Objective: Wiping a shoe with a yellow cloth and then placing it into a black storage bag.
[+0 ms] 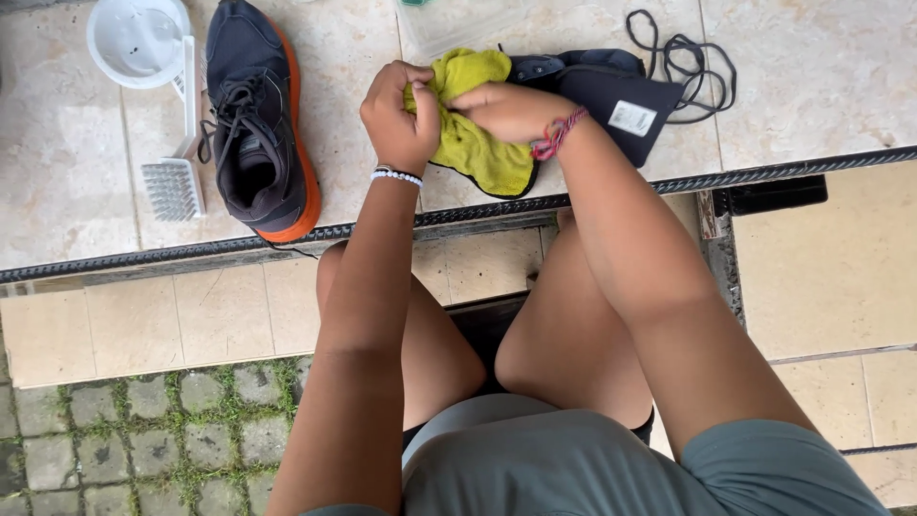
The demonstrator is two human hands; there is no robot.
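Note:
A yellow-green cloth point(482, 148) is bunched between both hands over the tiled floor. My left hand point(399, 115) is closed around its left part. My right hand point(506, 108) pinches the cloth's top from the right. Under the cloth lies a dark shoe point(611, 91) with its insole label showing; part of it is hidden by the cloth and my right hand. A second dark sneaker with an orange sole point(256, 124) lies to the left, laces in place.
A white brush point(177, 172) and a white round bowl point(138, 40) sit at far left. A loose black shoelace point(690, 59) lies at right. A clear plastic container point(458, 21) is behind the cloth. A black step edge point(143, 256) runs below.

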